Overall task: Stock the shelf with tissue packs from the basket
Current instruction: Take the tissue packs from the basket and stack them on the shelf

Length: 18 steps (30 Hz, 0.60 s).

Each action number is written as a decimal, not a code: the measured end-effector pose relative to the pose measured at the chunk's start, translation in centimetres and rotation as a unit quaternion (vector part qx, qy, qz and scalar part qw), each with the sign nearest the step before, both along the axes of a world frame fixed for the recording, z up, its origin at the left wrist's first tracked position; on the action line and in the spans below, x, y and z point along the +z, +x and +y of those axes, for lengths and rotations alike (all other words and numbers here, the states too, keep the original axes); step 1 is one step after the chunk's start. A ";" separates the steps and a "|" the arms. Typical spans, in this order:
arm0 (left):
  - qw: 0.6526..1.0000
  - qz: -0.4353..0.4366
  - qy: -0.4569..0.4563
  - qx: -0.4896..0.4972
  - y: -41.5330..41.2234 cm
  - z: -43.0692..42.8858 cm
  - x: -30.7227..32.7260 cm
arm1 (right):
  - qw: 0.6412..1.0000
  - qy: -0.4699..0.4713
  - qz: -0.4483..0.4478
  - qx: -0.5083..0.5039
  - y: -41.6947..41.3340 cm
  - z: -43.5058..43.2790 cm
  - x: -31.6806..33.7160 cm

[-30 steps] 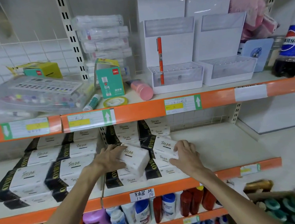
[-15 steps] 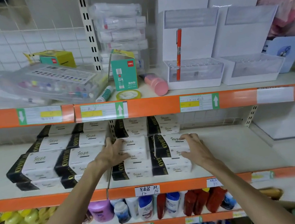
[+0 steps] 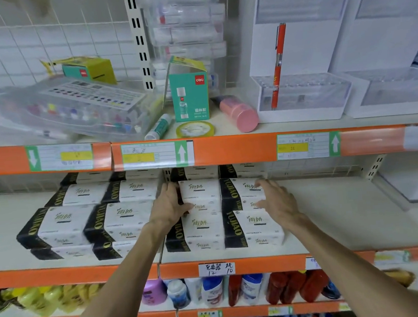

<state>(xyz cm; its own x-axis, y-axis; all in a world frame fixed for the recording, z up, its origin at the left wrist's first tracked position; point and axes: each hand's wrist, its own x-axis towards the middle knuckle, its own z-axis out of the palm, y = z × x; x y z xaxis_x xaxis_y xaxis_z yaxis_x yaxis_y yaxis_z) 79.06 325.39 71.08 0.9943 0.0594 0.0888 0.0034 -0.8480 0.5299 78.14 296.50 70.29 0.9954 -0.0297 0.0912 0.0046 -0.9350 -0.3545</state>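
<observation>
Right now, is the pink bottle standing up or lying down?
Lying down. The pink bottle rests on its side on the top shelf, its flat round end facing out.

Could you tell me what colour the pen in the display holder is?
The pen is orange-red; the head view shows it best.

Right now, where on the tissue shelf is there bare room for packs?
The widest bare shelf lies right of the right-hand tissue stack, out to the bracket. A narrower strip lies left of the left-hand stacks. The middle is crowded: stacks close together, left hand and right hand on them.
</observation>
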 end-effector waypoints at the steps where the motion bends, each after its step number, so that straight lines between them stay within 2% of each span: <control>1: 1.000 -0.001 -0.004 0.002 0.2 -0.1 -0.1 | 1.000 0.002 0.001 -0.005 0.3 0.0 0.0; 18: 1.000 -0.006 -0.011 -0.010 2.2 -0.2 -0.6 | 0.999 0.028 0.028 -0.030 1.5 0.4 -0.2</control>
<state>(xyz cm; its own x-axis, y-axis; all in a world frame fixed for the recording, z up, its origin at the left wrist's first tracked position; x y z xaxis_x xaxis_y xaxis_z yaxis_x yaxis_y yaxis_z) 81.21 325.17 70.45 0.9942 0.0417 0.0992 -0.0197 -0.8357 0.5488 79.63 296.93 70.12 0.9952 -0.0921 0.0326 -0.0712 -0.9121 -0.4036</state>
